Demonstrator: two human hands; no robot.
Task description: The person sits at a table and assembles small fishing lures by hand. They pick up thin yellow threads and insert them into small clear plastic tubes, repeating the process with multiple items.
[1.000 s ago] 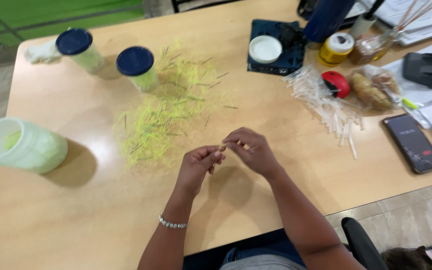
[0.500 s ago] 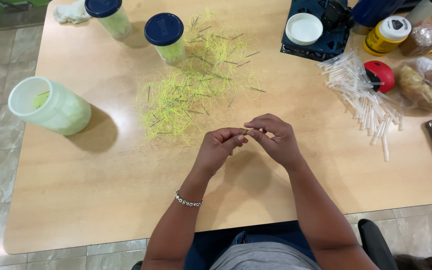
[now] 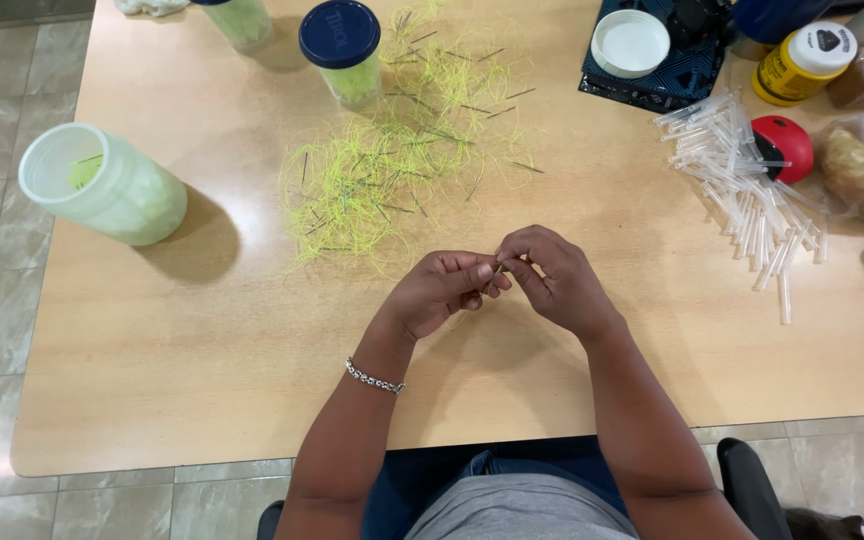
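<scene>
Both hands, left hand [image 3: 444,287] and right hand [image 3: 550,281], pinch one small thin piece [image 3: 500,267] between fingertips above the desk [image 3: 202,340], near yellow threads [image 3: 382,160]. A blue-lidded jar [image 3: 344,50] stands behind the threads.

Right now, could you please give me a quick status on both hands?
Left hand and right hand together, pinching a small thin piece. Yellow threads beyond. Nothing between.

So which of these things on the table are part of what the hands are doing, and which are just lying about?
In use:
- left hand and right hand, pinching a small thin piece between them
- pile of yellow thread
- clear tubes
- open pale green jar

Lying about:
- yellow bottle
- red ball
- white lid
</scene>
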